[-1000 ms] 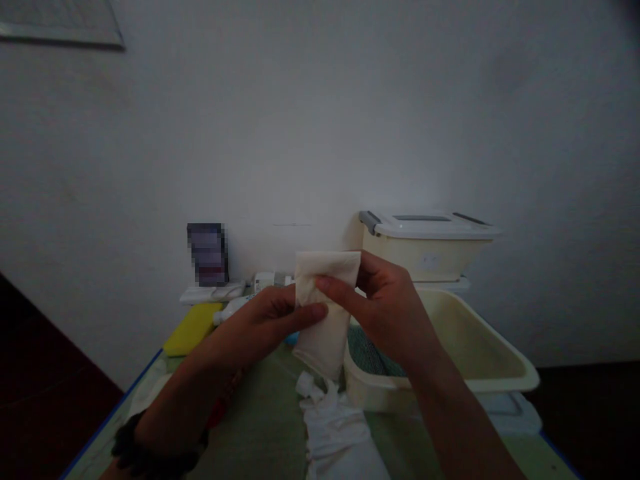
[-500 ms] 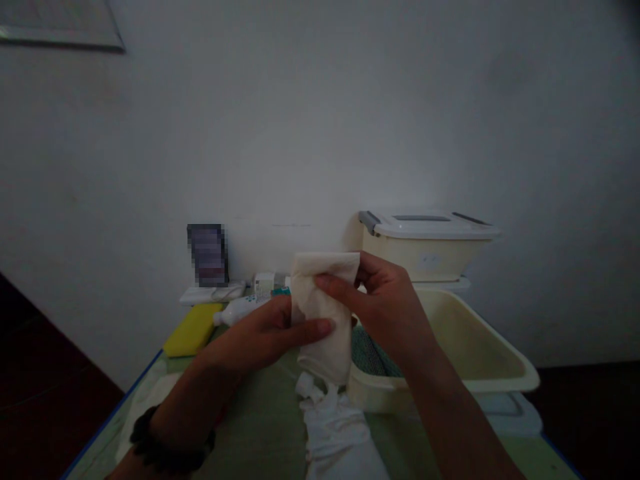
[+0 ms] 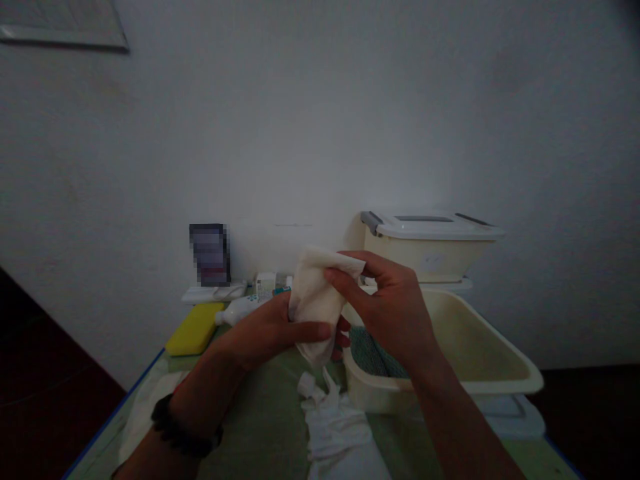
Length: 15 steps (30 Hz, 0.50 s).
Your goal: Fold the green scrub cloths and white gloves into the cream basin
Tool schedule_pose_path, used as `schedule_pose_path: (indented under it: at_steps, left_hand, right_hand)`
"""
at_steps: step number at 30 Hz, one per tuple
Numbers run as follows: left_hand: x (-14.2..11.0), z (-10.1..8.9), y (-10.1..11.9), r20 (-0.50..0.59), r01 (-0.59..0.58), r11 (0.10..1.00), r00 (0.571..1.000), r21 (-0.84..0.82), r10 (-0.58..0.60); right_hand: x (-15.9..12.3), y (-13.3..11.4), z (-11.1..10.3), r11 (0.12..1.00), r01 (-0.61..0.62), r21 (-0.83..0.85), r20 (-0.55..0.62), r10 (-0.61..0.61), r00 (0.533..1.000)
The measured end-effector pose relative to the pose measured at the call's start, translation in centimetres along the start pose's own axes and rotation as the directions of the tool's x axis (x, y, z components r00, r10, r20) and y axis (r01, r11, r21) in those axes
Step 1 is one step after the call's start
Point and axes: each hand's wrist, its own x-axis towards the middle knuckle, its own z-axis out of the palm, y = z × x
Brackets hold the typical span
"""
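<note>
Above the table's middle, a folded white tissue is held up between both hands. My left hand grips its lower part, thumb across the front and fingertips showing behind the right edge. My right hand pinches the upper right corner between thumb and fingers. The tissue looks soft and slightly curled, its lower end narrowing. Below it lies a crumpled white soft packet, with a small white piece sticking up at its far end.
To the right stands a cream basin with a green cloth inside. Behind it is a lidded storage box. A yellow block, white bottle and blurred dark-framed device are at the left, before the wall.
The tissue has gone from a flat upright rectangle to a tilted, curled shape. My left fingers now show behind its right edge, and my right hand still pinches the top corner.
</note>
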Motion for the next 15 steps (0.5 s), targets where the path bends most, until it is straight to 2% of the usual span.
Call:
schedule_pose_path:
  at_steps: [4, 9, 12, 15]
  left_hand:
    - [0.0, 0.2, 0.0, 0.013, 0.008, 0.998, 1.0, 0.058, -0.009]
    - [0.0, 0.6, 0.3, -0.014, 0.043, 0.994, 0.999, 0.096, -0.042]
    - [-0.3, 1.0, 0.4, -0.045, 0.027, 0.992, 0.999, 0.126, -0.021]
    - [-0.7, 1.6, 0.5, -0.076, -0.014, 0.996, 0.997, 0.087, 0.021]
  right_hand:
    - [0.2, -0.1, -0.1, 0.995, -0.079, 0.055, -0.037, 0.081, 0.996]
    - [0.2, 0.0, -0.2, 0.969, -0.182, 0.165, -0.015, 0.187, 0.982]
    - [0.1, 0.2, -0.2, 0.986, -0.132, 0.101, -0.081, 0.141, 0.987]
    - [0.1, 0.4, -0.3, 0.997, -0.056, -0.062, -0.187, 0.044, 0.981]
